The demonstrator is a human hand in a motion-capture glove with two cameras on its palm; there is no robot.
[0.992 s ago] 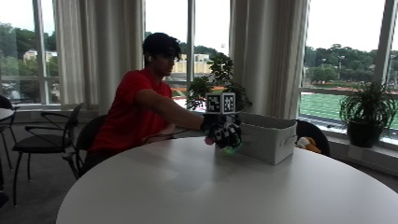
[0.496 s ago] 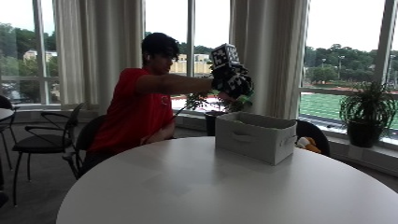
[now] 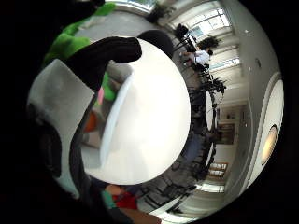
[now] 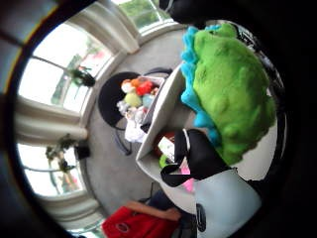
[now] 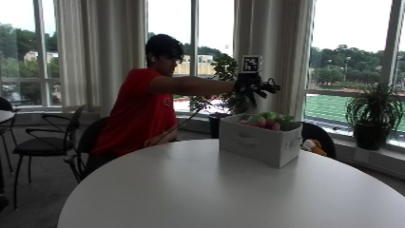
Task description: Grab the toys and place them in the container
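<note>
As the outside view showed it, the gloved right hand (image 5: pixel 255 86) hung in the air above the container (image 5: pixel 259 142), which stood on the round worktop (image 5: pixel 208 190) with green and pink toys (image 5: pixel 267 119) heaped to its rim; from there I could not tell whether the fingers held anything. In the little-finger palm view, a black fingertip (image 3: pixel 119 49) curled over the scene, with the container's rim (image 3: pixel 114 116) and the worktop below, and a green toy (image 3: pixel 70 44) at the edge. In the thumb-side palm view, that green toy with its blue fringe (image 4: pixel 230 89) filled the frame close to the palm, directly over the open container; whether it was gripped or already falling is unclear. More toys (image 4: pixel 136 96) lay piled on a chair beyond, so I judged the task only partly done.
</note>
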